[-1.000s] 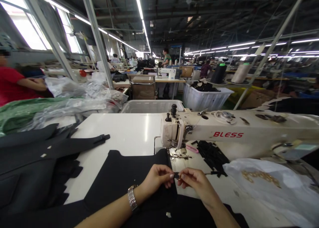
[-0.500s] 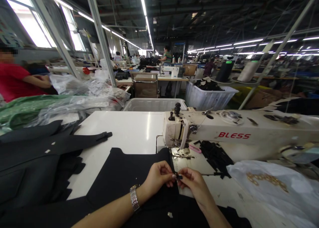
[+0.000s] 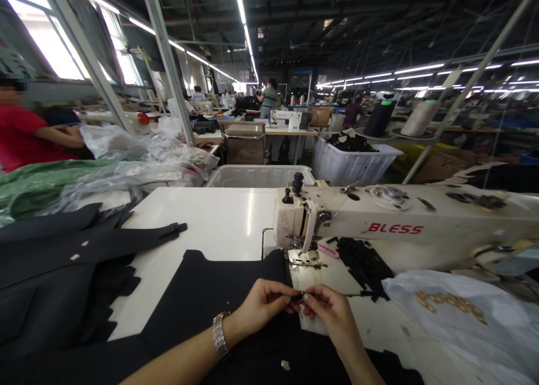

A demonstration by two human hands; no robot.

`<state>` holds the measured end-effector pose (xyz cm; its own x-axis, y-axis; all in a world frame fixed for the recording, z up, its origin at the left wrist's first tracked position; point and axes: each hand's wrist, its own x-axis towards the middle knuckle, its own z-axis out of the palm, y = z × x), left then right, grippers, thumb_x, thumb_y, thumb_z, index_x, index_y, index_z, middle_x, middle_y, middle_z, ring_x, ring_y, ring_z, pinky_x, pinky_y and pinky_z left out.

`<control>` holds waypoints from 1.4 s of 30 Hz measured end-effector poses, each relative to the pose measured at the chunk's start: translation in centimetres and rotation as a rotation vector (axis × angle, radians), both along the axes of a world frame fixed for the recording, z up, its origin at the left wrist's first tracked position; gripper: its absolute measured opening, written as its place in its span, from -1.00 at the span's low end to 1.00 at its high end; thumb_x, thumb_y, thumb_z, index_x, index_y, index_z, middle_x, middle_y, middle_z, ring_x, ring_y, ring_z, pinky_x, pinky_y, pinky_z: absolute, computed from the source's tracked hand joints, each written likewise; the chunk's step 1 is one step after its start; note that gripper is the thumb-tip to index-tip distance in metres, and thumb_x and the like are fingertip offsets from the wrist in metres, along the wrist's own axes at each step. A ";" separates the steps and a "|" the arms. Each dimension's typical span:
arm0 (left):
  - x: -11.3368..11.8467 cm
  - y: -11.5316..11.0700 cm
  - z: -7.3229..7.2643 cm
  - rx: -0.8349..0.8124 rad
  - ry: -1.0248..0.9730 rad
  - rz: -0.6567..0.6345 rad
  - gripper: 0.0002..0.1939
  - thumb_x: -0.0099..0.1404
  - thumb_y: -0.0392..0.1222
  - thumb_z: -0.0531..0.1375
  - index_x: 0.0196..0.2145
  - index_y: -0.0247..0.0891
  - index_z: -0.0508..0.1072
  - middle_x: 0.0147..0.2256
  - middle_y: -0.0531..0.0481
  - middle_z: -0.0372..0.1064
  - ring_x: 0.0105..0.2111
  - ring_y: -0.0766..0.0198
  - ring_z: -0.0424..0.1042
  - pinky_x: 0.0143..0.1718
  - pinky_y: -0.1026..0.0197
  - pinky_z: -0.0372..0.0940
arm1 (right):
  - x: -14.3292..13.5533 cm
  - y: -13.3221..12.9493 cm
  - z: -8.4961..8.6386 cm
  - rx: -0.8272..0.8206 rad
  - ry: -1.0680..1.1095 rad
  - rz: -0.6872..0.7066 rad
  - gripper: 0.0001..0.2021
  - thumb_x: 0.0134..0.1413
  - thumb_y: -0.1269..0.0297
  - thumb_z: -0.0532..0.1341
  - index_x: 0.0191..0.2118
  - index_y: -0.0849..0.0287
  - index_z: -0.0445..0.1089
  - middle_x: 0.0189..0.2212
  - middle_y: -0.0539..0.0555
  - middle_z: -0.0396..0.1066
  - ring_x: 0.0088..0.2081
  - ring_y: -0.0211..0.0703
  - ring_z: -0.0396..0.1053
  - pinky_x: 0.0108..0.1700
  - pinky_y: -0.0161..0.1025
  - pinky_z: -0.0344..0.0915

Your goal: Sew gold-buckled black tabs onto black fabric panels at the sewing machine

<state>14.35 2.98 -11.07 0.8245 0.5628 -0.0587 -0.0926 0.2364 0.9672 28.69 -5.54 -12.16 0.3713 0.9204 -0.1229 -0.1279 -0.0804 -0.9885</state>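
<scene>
Fingertip to fingertip, my left hand (image 3: 266,302) and my right hand (image 3: 332,307) both pinch a short black fabric strip (image 3: 298,297) with a small glint of metal on it. The fingers hide most of it. Beneath my hands lies a large black fabric panel (image 3: 202,295), its far right corner by the needle area of the sewing machine (image 3: 349,211). A pile of short black strips (image 3: 362,264) rests on the machine bed. On the right, gold metal rings (image 3: 450,306) lie on a white plastic bag (image 3: 471,340).
More black cut panels (image 3: 37,261) cover the table's left side. A pink-handled tool (image 3: 328,251) lies beside the strips. Behind the white table (image 3: 210,216) stand a clear bin (image 3: 261,174) and a tub of black pieces (image 3: 357,163). A person in red (image 3: 25,132) works at the left.
The black strip has turned in my fingers, and the dark end that stuck out toward my right hand now sits more at my left fingertips. The view has shifted slightly.
</scene>
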 end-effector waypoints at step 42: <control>0.5 1.2 -1.2 -0.286 -0.069 0.086 -0.71 -0.25 -0.34 0.38 -0.53 -0.45 0.38 -0.55 -0.08 0.45 -0.60 0.33 0.41 -0.56 0.36 0.31 | -1.4 -0.7 0.5 0.064 -0.097 0.039 -0.77 -0.11 0.16 0.22 -0.49 0.26 0.37 -0.61 0.03 0.37 -0.57 -0.29 0.31 -0.53 -0.39 0.23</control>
